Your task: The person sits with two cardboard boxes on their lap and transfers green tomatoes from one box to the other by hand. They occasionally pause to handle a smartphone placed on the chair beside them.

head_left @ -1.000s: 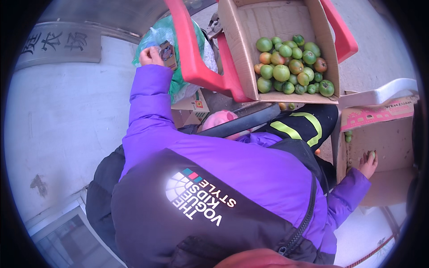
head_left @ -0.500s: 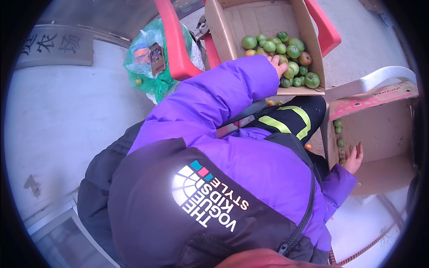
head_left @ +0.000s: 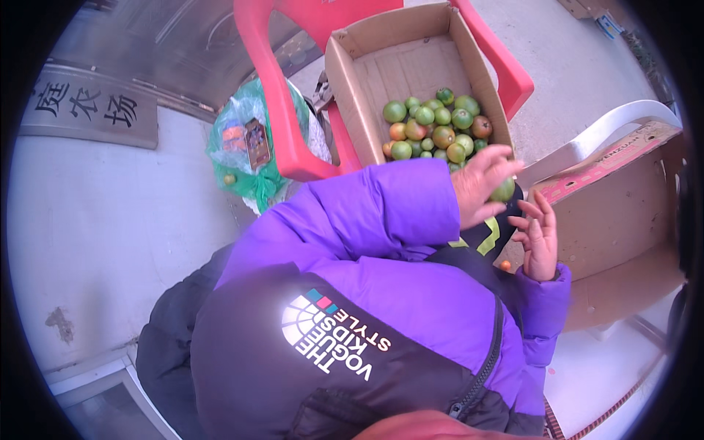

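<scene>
My left hand (head_left: 480, 185) has a green tomato (head_left: 503, 190) between thumb and fingers, just off the near right corner of a brown cardboard box (head_left: 400, 31). Inside that box lies a heap of tomatoes (head_left: 442, 136), mostly green with some turning orange-red. Close by on the right is my right hand (head_left: 539, 238), its fingers apart and nothing visible in it. It is beside the left wall of a second, pink-edged cardboard box (head_left: 623, 213). My hand and sleeve hide part of that box's left side.
The brown box rests on a red plastic chair (head_left: 282, 110). Left of it, a phone (head_left: 257, 144) lies on a green plastic bag (head_left: 268, 183). A white chair arm (head_left: 598, 136) curves beside the pink-edged box. One small orange tomato (head_left: 505, 265) is on the floor below my hands.
My left hand has come out of the brown box to the right with a green tomato. My right hand has moved up and left, out of the pink-edged box, toward my left.
</scene>
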Action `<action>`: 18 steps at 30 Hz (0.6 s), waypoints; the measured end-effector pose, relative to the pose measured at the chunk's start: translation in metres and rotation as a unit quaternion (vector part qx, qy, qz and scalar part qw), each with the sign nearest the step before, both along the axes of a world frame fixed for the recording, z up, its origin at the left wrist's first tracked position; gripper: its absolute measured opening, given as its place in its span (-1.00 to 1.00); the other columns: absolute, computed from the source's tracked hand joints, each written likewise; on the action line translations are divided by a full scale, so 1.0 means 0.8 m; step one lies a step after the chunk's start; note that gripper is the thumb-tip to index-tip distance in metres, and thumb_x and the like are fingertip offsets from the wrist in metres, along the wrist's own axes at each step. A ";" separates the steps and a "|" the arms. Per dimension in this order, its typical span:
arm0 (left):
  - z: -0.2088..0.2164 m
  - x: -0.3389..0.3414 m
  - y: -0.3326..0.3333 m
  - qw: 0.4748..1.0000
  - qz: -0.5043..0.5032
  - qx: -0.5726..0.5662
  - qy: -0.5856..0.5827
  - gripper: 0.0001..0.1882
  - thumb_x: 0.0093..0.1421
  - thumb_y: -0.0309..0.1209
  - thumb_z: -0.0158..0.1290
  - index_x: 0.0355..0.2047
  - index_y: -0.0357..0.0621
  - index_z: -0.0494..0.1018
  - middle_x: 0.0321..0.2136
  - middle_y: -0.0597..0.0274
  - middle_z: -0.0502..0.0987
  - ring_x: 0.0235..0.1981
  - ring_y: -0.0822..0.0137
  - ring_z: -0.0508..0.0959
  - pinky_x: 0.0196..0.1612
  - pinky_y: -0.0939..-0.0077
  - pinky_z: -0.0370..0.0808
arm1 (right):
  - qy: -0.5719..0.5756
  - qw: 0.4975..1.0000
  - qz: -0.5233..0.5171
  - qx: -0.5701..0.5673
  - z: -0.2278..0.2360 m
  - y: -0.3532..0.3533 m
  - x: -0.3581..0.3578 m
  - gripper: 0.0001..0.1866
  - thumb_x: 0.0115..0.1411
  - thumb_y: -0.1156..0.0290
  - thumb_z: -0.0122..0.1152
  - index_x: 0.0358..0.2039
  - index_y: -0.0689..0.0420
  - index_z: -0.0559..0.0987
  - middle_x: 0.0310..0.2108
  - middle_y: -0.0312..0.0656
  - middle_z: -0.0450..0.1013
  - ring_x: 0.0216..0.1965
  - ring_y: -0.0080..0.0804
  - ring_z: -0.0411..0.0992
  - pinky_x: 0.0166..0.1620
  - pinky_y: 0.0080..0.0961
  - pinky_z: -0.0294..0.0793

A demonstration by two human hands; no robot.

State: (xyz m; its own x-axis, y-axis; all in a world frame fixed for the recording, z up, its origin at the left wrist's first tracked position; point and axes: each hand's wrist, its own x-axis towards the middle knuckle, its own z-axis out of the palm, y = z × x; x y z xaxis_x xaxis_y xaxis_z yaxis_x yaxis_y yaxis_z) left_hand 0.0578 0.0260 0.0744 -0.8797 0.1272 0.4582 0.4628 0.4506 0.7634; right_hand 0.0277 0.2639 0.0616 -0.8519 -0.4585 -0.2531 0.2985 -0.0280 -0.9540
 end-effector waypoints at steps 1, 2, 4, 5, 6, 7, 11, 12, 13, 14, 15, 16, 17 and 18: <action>0.008 0.008 0.016 0.998 -0.038 0.026 -0.034 -0.26 -0.02 -0.48 0.26 0.20 -0.10 0.24 0.19 -0.15 0.13 0.15 -0.11 0.34 0.15 0.22 0.38 | -0.040 0.992 0.067 -0.102 0.004 -0.015 -0.001 -0.40 0.36 0.27 0.03 0.32 0.17 0.11 0.16 -0.14 0.27 0.02 -0.44 0.40 0.04 -0.54 0.42; 0.012 0.009 0.023 0.996 -0.089 0.015 -0.016 -0.27 -0.04 -0.51 0.27 0.17 -0.15 0.25 0.19 -0.20 0.12 0.15 -0.11 0.34 0.16 0.21 0.37 | -0.048 0.990 0.057 -0.123 0.003 -0.031 0.004 -0.35 0.34 0.23 0.06 0.32 0.20 0.08 0.18 -0.14 0.25 0.09 -0.40 0.36 0.11 -0.48 0.36; 0.013 0.014 0.033 0.992 -0.122 0.011 0.022 -0.25 -0.09 -0.60 0.25 0.16 -0.19 0.25 0.19 -0.22 0.14 0.17 -0.11 0.33 0.20 0.18 0.33 | -0.054 0.989 0.081 -0.111 0.002 -0.046 0.005 -0.24 0.29 0.13 0.14 0.30 0.28 0.07 0.22 -0.13 0.20 0.25 -0.32 0.20 0.28 -0.34 0.15; 0.012 0.013 0.033 0.989 -0.144 0.022 0.026 -0.25 -0.10 -0.64 0.24 0.16 -0.19 0.25 0.19 -0.21 0.15 0.18 -0.11 0.32 0.21 0.18 0.31 | -0.044 0.990 0.085 -0.104 0.000 -0.048 0.005 -0.30 0.28 0.17 0.16 0.29 0.23 0.12 0.16 -0.16 0.27 0.17 -0.39 0.29 0.14 -0.44 0.34; 0.009 0.014 0.026 0.988 -0.153 0.019 -0.009 -0.29 -0.05 -0.61 0.19 0.16 -0.16 0.26 0.21 -0.15 0.16 0.20 -0.09 0.31 0.22 0.20 0.30 | -0.048 0.993 0.084 -0.069 -0.001 -0.039 0.005 -0.34 0.27 0.20 0.16 0.27 0.20 0.17 0.09 -0.19 0.32 0.09 -0.44 0.35 0.02 -0.51 0.40; 0.005 0.013 0.018 0.992 -0.124 0.014 -0.025 -0.31 -0.03 -0.58 0.19 0.17 -0.15 0.27 0.21 -0.14 0.16 0.20 -0.09 0.31 0.22 0.20 0.30 | -0.067 0.995 0.075 -0.021 -0.002 -0.027 0.005 -0.38 0.27 0.23 0.16 0.25 0.16 0.21 0.03 -0.23 0.37 0.01 -0.48 0.40 -0.10 -0.58 0.46; -0.020 0.010 -0.040 0.996 0.035 -0.008 -0.083 -0.33 -0.02 -0.50 0.20 0.16 -0.10 0.30 0.17 -0.14 0.21 0.19 -0.12 0.30 0.19 0.18 0.32 | 0.061 0.983 -0.117 0.125 -0.029 0.035 0.000 -0.48 0.16 0.41 0.15 0.16 0.12 0.36 -0.10 -0.13 0.44 -0.11 -0.36 0.46 -0.02 -0.41 0.45; -0.029 0.005 -0.057 0.990 0.082 -0.074 -0.087 -0.35 0.00 -0.44 0.20 0.15 -0.07 0.31 0.18 -0.12 0.21 0.17 -0.11 0.32 0.18 0.17 0.33 | 0.115 0.953 -0.162 0.228 -0.041 0.052 -0.005 -0.47 0.19 0.37 0.18 0.18 0.12 0.34 -0.11 -0.18 0.44 -0.15 -0.44 0.46 -0.12 -0.53 0.45; -0.041 0.000 -0.072 0.980 0.128 -0.138 -0.070 -0.37 0.03 -0.39 0.20 0.15 -0.05 0.31 0.18 -0.10 0.22 0.14 -0.10 0.34 0.17 0.15 0.33 | 0.139 0.918 -0.200 0.313 -0.057 0.068 -0.007 -0.46 0.22 0.33 0.21 0.19 0.12 0.32 -0.12 -0.24 0.43 -0.19 -0.52 0.45 -0.21 -0.65 0.45; -0.054 -0.003 -0.080 0.964 0.158 -0.193 -0.090 -0.37 0.03 -0.37 0.20 0.15 -0.03 0.32 0.18 -0.09 0.23 0.13 -0.10 0.36 0.15 0.13 0.34 | 0.197 0.884 -0.216 0.365 -0.073 0.084 -0.006 -0.46 0.22 0.35 0.21 0.19 0.13 0.32 -0.09 -0.21 0.42 -0.16 -0.48 0.45 -0.14 -0.60 0.44; -0.066 -0.005 -0.085 0.945 0.188 -0.246 -0.109 -0.37 0.03 -0.35 0.20 0.15 -0.01 0.33 0.17 -0.08 0.25 0.11 -0.10 0.37 0.14 0.11 0.35 | 0.214 0.842 -0.240 0.432 -0.089 0.100 -0.003 -0.46 0.21 0.37 0.22 0.19 0.14 0.33 -0.06 -0.18 0.41 -0.13 -0.45 0.44 -0.07 -0.56 0.43; -0.078 -0.005 -0.087 0.917 0.217 -0.302 -0.146 -0.37 0.03 -0.33 0.21 0.15 0.01 0.34 0.16 -0.07 0.26 0.10 -0.09 0.39 0.12 0.09 0.37 | 0.229 0.796 -0.264 0.493 -0.102 0.115 -0.002 -0.46 0.21 0.39 0.22 0.19 0.15 0.33 -0.03 -0.15 0.40 -0.10 -0.41 0.43 0.00 -0.52 0.43; -0.086 -0.007 -0.088 0.910 0.188 -0.328 -0.171 -0.38 0.02 -0.31 0.21 0.14 0.02 0.35 0.16 -0.07 0.27 0.08 -0.09 0.41 0.10 0.07 0.38 | 0.221 0.801 -0.281 0.480 -0.115 0.128 -0.003 -0.48 0.22 0.41 0.21 0.18 0.17 0.34 0.00 -0.13 0.38 -0.06 -0.38 0.43 0.04 -0.49 0.40; -0.092 -0.009 -0.089 0.895 0.158 -0.358 -0.214 -0.38 0.02 -0.29 0.22 0.13 0.03 0.36 0.16 -0.06 0.28 0.06 -0.09 0.43 0.08 0.05 0.39 | 0.211 0.807 -0.300 0.463 -0.126 0.137 -0.004 -0.49 0.22 0.42 0.20 0.18 0.18 0.35 0.03 -0.11 0.36 -0.03 -0.35 0.42 0.08 -0.46 0.38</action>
